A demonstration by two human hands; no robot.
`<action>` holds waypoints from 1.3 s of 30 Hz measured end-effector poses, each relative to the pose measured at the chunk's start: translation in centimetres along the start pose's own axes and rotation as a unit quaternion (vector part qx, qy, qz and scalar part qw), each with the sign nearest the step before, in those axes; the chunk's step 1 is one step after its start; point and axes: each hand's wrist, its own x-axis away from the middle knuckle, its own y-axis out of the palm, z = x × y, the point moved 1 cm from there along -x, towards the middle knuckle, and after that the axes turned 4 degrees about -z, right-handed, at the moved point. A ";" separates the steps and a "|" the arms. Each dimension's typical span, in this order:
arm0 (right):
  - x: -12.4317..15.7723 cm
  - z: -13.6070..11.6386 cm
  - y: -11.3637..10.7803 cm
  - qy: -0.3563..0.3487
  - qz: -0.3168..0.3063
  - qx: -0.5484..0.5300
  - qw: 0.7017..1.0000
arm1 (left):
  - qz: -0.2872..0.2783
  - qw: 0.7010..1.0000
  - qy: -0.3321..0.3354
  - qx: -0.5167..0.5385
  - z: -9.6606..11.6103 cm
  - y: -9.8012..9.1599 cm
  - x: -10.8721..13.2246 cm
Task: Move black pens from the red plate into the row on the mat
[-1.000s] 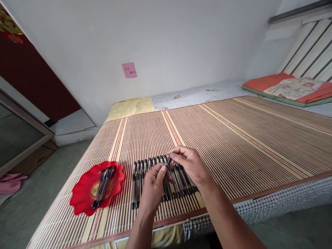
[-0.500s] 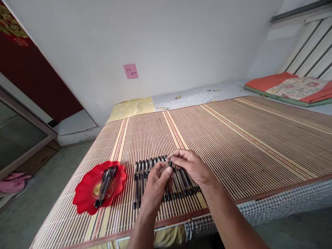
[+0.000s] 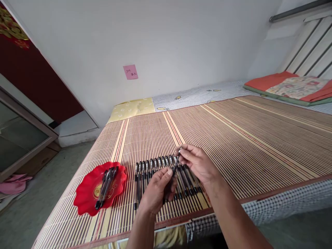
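A black pen (image 3: 175,166) is held up over a row of several black pens (image 3: 145,173) lying side by side on a striped bamboo mat (image 3: 233,138). My left hand (image 3: 157,192) grips the pen's lower part with closed fingers. My right hand (image 3: 198,162) pinches the pen's upper end between thumb and fingertips. Part of the row is hidden under my hands. Left of the row, a red scalloped plate (image 3: 83,197) holds several more black pens (image 3: 105,186).
The mat covers a bed with a checked sheet (image 3: 272,204) along its near edge. Folded orange and patterned cushions (image 3: 290,86) lie at the far right. A pink note (image 3: 130,72) is stuck on the white wall. Grey floor and pink cloth (image 3: 12,183) lie left.
My hands have drawn apart along the pen: the right hand has risen to its upper end and the left has dropped lower. More of the pen's length now shows between them.
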 end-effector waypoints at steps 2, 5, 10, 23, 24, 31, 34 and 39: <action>0.1 -0.8 -1.3 -0.045 0.084 -0.028 0.995 | -0.001 0.998 -0.003 -0.065 0.1 -0.6 0.1; 0.4 -2.0 -2.9 -0.117 0.181 -0.067 0.974 | 0.058 0.993 0.030 -0.102 0.3 -1.5 0.1; 0.5 -1.5 -1.3 -0.049 0.117 -0.045 0.991 | 0.132 0.984 0.088 -0.079 0.2 -1.5 0.0; 0.7 -0.5 2.8 -0.080 0.053 0.063 0.993 | 0.085 0.992 0.083 -0.042 0.0 0.0 0.1; 0.8 -0.7 2.8 -0.089 0.067 0.084 0.990 | 0.098 0.990 0.091 -0.040 -0.1 0.0 0.1; 1.4 0.0 3.9 -0.025 0.011 0.266 0.963 | 0.198 0.956 0.126 -0.177 -0.3 1.4 0.6; 1.4 0.1 3.7 -0.031 0.018 0.288 0.957 | 0.154 0.953 0.139 -0.221 0.0 2.5 0.6; 1.6 -2.4 -1.5 0.031 0.045 0.306 0.951 | 0.151 0.963 0.087 -0.203 1.2 0.9 1.0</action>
